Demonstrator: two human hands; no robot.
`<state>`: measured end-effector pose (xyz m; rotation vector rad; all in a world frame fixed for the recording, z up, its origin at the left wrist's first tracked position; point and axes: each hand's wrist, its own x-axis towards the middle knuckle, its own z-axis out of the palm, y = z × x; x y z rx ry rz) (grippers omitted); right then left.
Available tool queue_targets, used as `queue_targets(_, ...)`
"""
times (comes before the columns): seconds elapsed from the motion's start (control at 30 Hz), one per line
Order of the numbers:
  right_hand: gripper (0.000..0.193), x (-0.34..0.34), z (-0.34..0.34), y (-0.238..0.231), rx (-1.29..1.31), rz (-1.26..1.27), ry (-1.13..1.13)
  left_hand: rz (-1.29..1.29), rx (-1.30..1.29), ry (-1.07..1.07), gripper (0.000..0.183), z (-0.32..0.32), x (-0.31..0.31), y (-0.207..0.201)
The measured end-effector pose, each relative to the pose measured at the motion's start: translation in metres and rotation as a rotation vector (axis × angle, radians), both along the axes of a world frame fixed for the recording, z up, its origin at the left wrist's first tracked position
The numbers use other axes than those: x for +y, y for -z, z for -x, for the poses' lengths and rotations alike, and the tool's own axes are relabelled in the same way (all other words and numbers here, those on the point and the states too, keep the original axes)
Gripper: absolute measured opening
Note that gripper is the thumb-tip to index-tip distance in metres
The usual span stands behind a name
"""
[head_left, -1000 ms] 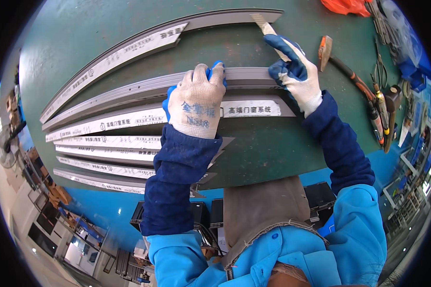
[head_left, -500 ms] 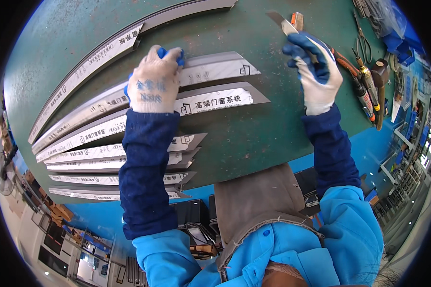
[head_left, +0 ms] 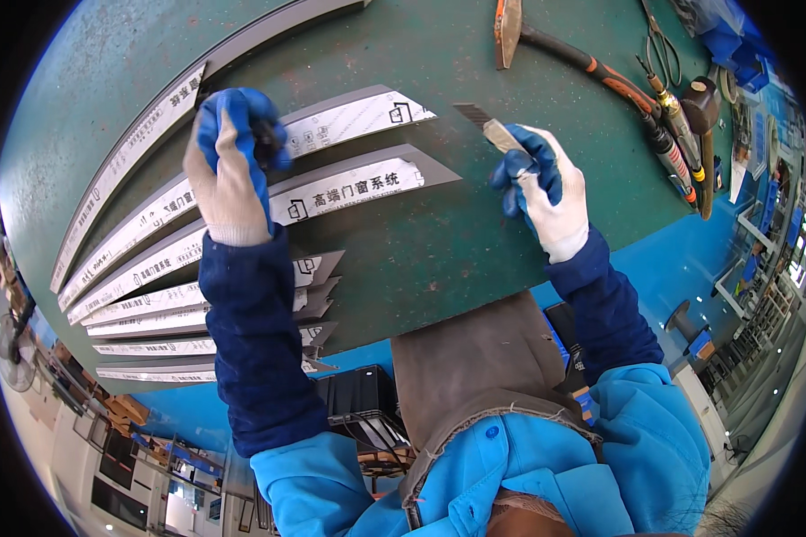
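Note:
My left hand [head_left: 233, 166], in a white glove with a blue palm, is over the second long grey profile [head_left: 354, 121] from the far side. Its fingers are bent and smeared by motion, so whether anything is between them is hidden. My right hand [head_left: 551, 192], gloved alike, grips a utility knife [head_left: 501, 137] with its blade pointing up and left above the green table. A third profile [head_left: 367, 190] with a slanted end lies just nearer, covered with printed white film. A further, longer profile [head_left: 134, 159] has film that stops partway, baring grey metal.
Several more film-covered profiles [head_left: 152, 322] lie along the table's near left edge. A hammer [head_left: 546, 40] lies at the far right of the green table [head_left: 439, 242]. Near it are scissors [head_left: 663, 49], screwdrivers [head_left: 676, 134] and a mallet [head_left: 703, 107].
My left hand has turned so its blue palm side shows, and its fingers have shifted. My right hand has moved nearer to me with the knife. The whole view has swung somewhat.

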<state>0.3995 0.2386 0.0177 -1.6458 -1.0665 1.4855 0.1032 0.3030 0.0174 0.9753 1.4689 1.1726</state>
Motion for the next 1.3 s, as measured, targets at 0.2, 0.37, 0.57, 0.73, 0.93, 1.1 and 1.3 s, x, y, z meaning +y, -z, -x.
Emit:
queue_targets(0.2,0.029,0.006,0.006,0.003,-0.156,-0.398,-0.126,0.196,-0.596,-0.06,0.015,-0.04,0.001,-0.011)
queue_targets(0.37,0.019,0.006,0.017,-0.012,0.302,0.197,0.274,0.092,-0.155,0.174,0.015,-0.043,0.001,-0.003)
queue_targets(0.57,0.02,0.008,0.025,-0.012,0.23,0.255,0.345,0.073,0.199,0.243,0.02,-0.046,0.002,0.015)
queue_targets(0.73,0.019,0.01,0.025,-0.012,0.225,0.267,0.356,0.026,0.282,0.233,0.024,-0.048,0.003,0.014)
queue_targets(0.93,0.015,0.012,0.026,-0.011,0.259,0.287,0.363,-0.076,0.153,0.199,0.029,-0.049,0.004,0.017)
queue_targets(1.1,0.015,0.011,0.033,-0.006,0.323,0.243,0.43,0.033,0.042,0.203,0.033,-0.047,0.003,0.015)
queue_targets(1.3,0.017,0.006,0.034,0.011,0.457,0.202,0.473,0.09,0.165,0.27,0.038,-0.043,0.002,0.014)
